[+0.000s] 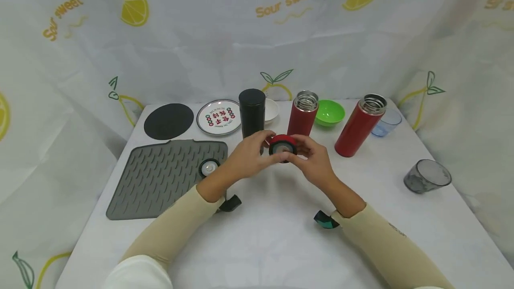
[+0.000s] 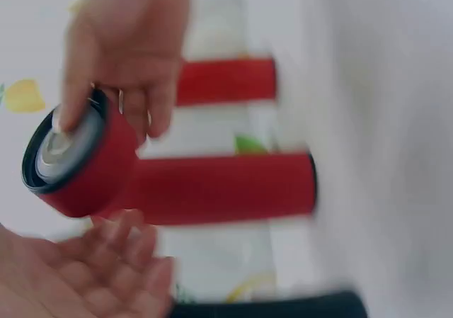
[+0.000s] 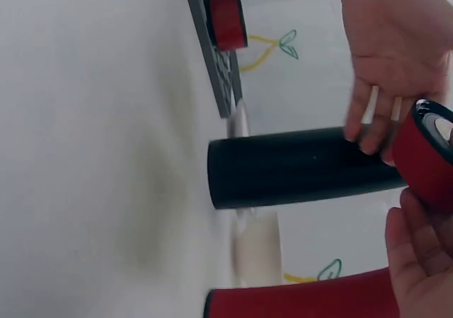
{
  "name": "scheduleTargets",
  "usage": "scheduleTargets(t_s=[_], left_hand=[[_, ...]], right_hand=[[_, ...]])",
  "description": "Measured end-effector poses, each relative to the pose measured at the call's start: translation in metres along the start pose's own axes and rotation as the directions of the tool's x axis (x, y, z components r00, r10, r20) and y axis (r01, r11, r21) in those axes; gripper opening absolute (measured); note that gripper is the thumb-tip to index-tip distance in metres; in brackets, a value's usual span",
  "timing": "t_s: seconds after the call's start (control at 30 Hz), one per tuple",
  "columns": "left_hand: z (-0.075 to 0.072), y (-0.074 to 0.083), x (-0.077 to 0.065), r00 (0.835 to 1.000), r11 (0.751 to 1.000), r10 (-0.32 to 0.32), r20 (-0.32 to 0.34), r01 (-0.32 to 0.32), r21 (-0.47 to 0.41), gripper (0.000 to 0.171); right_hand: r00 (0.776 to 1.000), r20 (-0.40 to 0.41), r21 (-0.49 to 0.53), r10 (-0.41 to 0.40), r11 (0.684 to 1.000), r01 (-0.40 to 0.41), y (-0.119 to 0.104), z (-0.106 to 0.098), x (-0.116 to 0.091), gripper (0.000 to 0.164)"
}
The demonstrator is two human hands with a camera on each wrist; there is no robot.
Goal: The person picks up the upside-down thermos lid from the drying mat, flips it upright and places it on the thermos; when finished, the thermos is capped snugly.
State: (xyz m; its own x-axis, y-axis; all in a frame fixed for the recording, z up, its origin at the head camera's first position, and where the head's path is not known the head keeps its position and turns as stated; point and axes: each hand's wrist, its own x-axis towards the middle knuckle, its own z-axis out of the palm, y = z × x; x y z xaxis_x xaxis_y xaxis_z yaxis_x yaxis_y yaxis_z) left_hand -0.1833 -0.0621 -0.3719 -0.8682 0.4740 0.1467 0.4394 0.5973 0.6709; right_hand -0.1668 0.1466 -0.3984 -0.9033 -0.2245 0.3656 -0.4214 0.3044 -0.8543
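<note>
A red lid point(image 1: 284, 142) with a black rim is held up in front of the bottles, its hollow underside towards me. My right hand point(image 1: 315, 159) grips it, the thumb pressed inside the rim, as the left wrist view shows. Close by the lid's other side is my left hand point(image 2: 92, 275), palm turned up, fingers loosely spread with tips near its edge. Two lidless red bottles point(image 1: 302, 117) point(image 1: 353, 128) stand beyond, showing steel mouths. Just behind my left hand rises a tall black bottle point(image 1: 252, 110), its top covered.
Another red lid point(image 3: 228, 20) lies underside up on the grey ridged mat point(image 1: 160, 182) at left. Behind it are a black disc point(image 1: 168, 121) and a printed plate point(image 1: 218, 117). A white bowl point(image 1: 271, 109), green bowl point(image 1: 330, 113), bluish glass point(image 1: 386, 123) and grey glass point(image 1: 426, 176) stand around.
</note>
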Motion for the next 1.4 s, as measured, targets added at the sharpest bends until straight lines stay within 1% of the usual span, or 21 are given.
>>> scheduleTargets(t_s=[0.03, 0.07, 0.13, 0.2, 0.23, 0.27, 0.3, 0.33, 0.37, 0.43, 0.47, 0.53, 0.6, 0.7, 0.77, 0.83, 0.9, 1.0, 1.07, 1.27, 1.4], left_hand=[[-0.001, 0.003, 0.004, 0.996, 0.992, -0.085, 0.041, 0.088, -0.094, 0.072], [-0.001, 0.005, 0.009, 0.985, 0.97, -0.148, 0.085, 0.162, -0.183, 0.069], [-0.002, 0.008, 0.018, 0.966, 0.903, -0.202, 0.161, 0.248, -0.352, 0.06], [-0.004, 0.011, 0.025, 0.959, 0.832, -0.201, 0.201, 0.275, -0.481, 0.052], [-0.005, 0.013, 0.028, 0.961, 0.805, -0.192, 0.2, 0.271, -0.528, 0.05], [-0.006, 0.014, 0.03, 0.967, 0.792, -0.178, 0.184, 0.252, -0.556, 0.048], [-0.007, 0.016, 0.033, 0.976, 0.792, -0.158, 0.153, 0.218, -0.57, 0.047], [-0.008, 0.018, 0.036, 0.985, 0.802, -0.136, 0.108, 0.173, -0.572, 0.047], [-0.009, 0.021, 0.04, 0.992, 0.822, -0.116, 0.053, 0.126, -0.556, 0.048], [-0.011, 0.025, 0.048, 0.995, 0.853, -0.069, -0.071, 0.022, -0.522, 0.051], [-0.012, 0.027, 0.052, 0.99, 0.864, -0.043, -0.137, -0.032, -0.502, 0.053], [-0.012, 0.03, 0.063, 0.965, 0.882, -0.004, -0.264, -0.121, -0.455, 0.057], [-0.009, 0.031, 0.075, 0.932, 0.895, 0.018, -0.362, -0.177, -0.409, 0.06], [0.002, 0.026, 0.091, 0.892, 0.918, 0.003, -0.452, -0.182, -0.351, 0.065], [0.01, 0.023, 0.099, 0.88, 0.925, -0.021, -0.475, -0.163, -0.343, 0.066], [0.017, 0.019, 0.104, 0.876, 0.924, -0.038, -0.482, -0.152, -0.351, 0.066], [0.022, 0.018, 0.108, 0.88, 0.916, -0.038, -0.474, -0.159, -0.368, 0.066], [0.025, 0.02, 0.112, 0.891, 0.911, -0.005, -0.453, -0.182, -0.369, 0.066], [0.025, 0.022, 0.114, 0.897, 0.914, 0.008, -0.443, -0.186, -0.361, 0.067], [0.021, 0.031, 0.119, 0.889, 0.954, -0.014, -0.457, -0.125, -0.271, 0.07], [0.02, 0.033, 0.121, 0.893, 0.979, -0.012, -0.45, -0.08, -0.186, 0.07]], right_hand=[[0.998, -0.019, -0.006, -0.057, 0.998, 0.057, -0.006, -0.003, -0.001, 0.046], [0.993, -0.036, -0.015, -0.114, 0.993, 0.114, -0.013, -0.005, -0.001, 0.045], [0.974, -0.069, -0.055, -0.215, 0.976, 0.211, -0.028, -0.008, 0.0, 0.044], [0.946, -0.095, -0.111, -0.309, 0.948, 0.299, -0.037, -0.01, 0.003, 0.043], [0.931, -0.111, -0.138, -0.348, 0.933, 0.333, -0.038, -0.011, 0.005, 0.043], [0.918, -0.131, -0.161, -0.375, 0.922, 0.353, -0.038, -0.013, 0.008, 0.044], [0.904, -0.152, -0.179, -0.399, 0.911, 0.372, -0.037, -0.014, 0.011, 0.046], [0.894, -0.18, -0.182, -0.41, 0.907, 0.379, -0.034, -0.016, 0.015, 0.048], [0.887, -0.211, -0.174, -0.412, 0.908, 0.381, -0.031, -0.018, 0.019, 0.051], [0.883, -0.285, -0.133, -0.374, 0.927, 0.35, -0.02, -0.022, 0.028, 0.055], [0.888, -0.319, -0.093, -0.332, 0.943, 0.32, -0.014, -0.023, 0.033, 0.057], [0.908, -0.358, -0.003, -0.218, 0.973, 0.233, -0.002, -0.024, 0.041, 0.06], [0.934, -0.347, 0.074, -0.084, 0.99, 0.117, 0.01, -0.022, 0.048, 0.065], [0.961, -0.266, 0.136, 0.071, 0.99, -0.036, 0.024, -0.016, 0.053, 0.074], [0.967, -0.216, 0.146, 0.132, 0.984, -0.102, 0.032, -0.012, 0.053, 0.078], [0.968, -0.194, 0.141, 0.158, 0.981, -0.131, 0.037, -0.009, 0.052, 0.078], [0.966, -0.198, 0.131, 0.164, 0.981, -0.139, 0.04, -0.008, 0.049, 0.076], [0.962, -0.228, 0.11, 0.147, 0.986, -0.125, 0.04, -0.01, 0.046, 0.071], [0.961, -0.243, 0.097, 0.134, 0.989, -0.114, 0.039, -0.012, 0.044, 0.069], [0.963, -0.243, 0.054, 0.118, 0.993, -0.108, 0.037, -0.016, 0.048, 0.067], [0.962, -0.248, 0.056, 0.114, 0.993, -0.103, 0.054, -0.017, 0.055, 0.07]])
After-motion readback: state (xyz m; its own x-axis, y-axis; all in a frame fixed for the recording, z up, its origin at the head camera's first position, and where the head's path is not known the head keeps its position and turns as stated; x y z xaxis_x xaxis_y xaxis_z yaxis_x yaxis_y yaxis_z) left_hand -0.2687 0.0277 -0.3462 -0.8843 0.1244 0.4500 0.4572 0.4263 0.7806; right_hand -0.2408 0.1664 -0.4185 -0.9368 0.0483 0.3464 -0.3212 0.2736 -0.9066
